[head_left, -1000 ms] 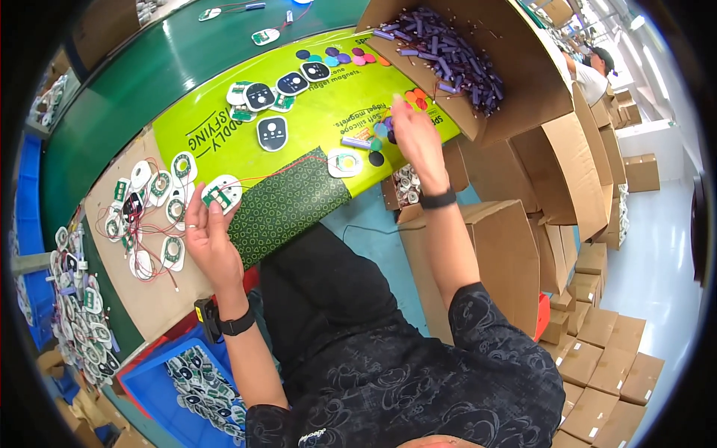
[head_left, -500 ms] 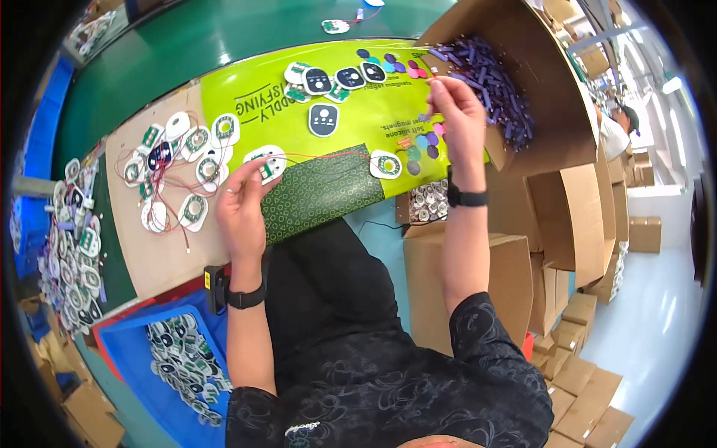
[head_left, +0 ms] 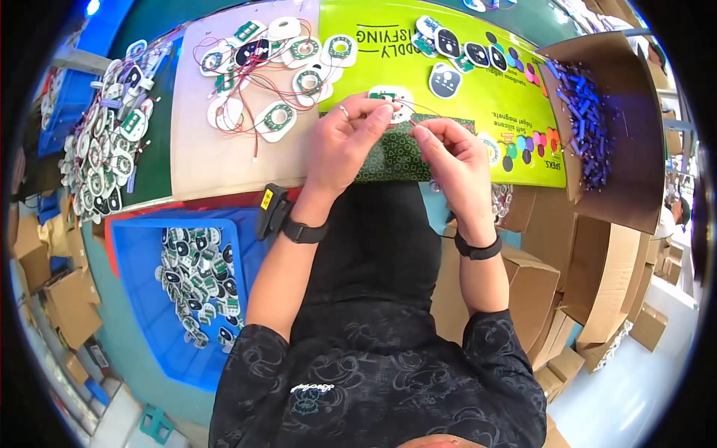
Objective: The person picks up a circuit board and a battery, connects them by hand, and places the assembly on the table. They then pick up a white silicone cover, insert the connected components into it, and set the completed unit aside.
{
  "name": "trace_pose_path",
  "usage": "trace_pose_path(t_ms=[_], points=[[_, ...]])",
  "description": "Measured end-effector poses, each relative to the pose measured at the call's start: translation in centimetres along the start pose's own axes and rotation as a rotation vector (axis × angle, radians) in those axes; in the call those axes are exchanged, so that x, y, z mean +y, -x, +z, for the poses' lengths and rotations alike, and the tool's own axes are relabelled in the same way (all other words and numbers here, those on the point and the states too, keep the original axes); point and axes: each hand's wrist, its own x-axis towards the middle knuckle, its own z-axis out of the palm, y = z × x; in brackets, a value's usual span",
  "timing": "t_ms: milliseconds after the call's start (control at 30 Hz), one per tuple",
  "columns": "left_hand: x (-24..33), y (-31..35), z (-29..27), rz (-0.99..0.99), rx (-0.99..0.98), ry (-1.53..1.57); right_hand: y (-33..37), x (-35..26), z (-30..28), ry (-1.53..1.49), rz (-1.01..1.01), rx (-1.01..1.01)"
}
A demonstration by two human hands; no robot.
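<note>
A white rounded piece with a green circuit board [head_left: 404,113] is at the fingertips of my left hand [head_left: 347,145], whose thumb and index finger are closed on its near-left edge. Thin red wires [head_left: 423,110] run from this piece toward the right. Close beside it, my right hand [head_left: 457,160] pinches a red wire between thumb and index finger; the wire's end is too small to make out. Another white piece with a ring [head_left: 490,149] lies partly hidden behind my right hand. Beneath both hands is a dark green patterned panel [head_left: 396,153] of the lime-green printed sheet [head_left: 523,112].
Wired white pieces [head_left: 280,118] lie on a beige board to the left; dark-faced pieces [head_left: 445,80] lie on the sheet. A carton [head_left: 635,142] of purple strips [head_left: 586,127] stands right. A blue bin [head_left: 142,299] of similar pieces sits lower left, and more are heaped [head_left: 104,160] far left.
My right hand has come down from beside the purple strips to near my left hand. The view has turned, so the table appears farther right and higher. The left hand stays at the circuit-board piece.
</note>
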Motion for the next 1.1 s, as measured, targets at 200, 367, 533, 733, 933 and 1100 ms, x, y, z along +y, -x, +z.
trace_pose_path(t_ms=[200, 367, 533, 733, 933, 1100], points=[[-0.2, 0.2, -1.2, -0.03, -0.022, -0.143, -0.5, 0.3, 1.0, -0.014, 0.013, -0.014], [-0.6, 0.0, -0.8, 0.049, -0.001, -0.148, -1.0, 0.8, 1.8, -0.061, -0.049, 0.015], [-0.5, 0.0, -0.8, 0.069, -0.001, -0.196, -1.6, 1.6, 1.9, -0.058, -0.12, 0.042], [0.3, -0.1, -0.2, -0.001, -0.066, 0.006, -2.2, 2.5, 1.8, 0.068, -0.24, 0.111], [0.6, -0.5, -0.2, -0.025, -0.014, 0.002, -2.0, 2.1, 2.4, 0.528, -0.533, 0.278], [0.6, -0.3, -0.2, -0.016, -0.028, 0.012, -2.0, 1.9, 2.6, 0.568, -0.551, 0.282]])
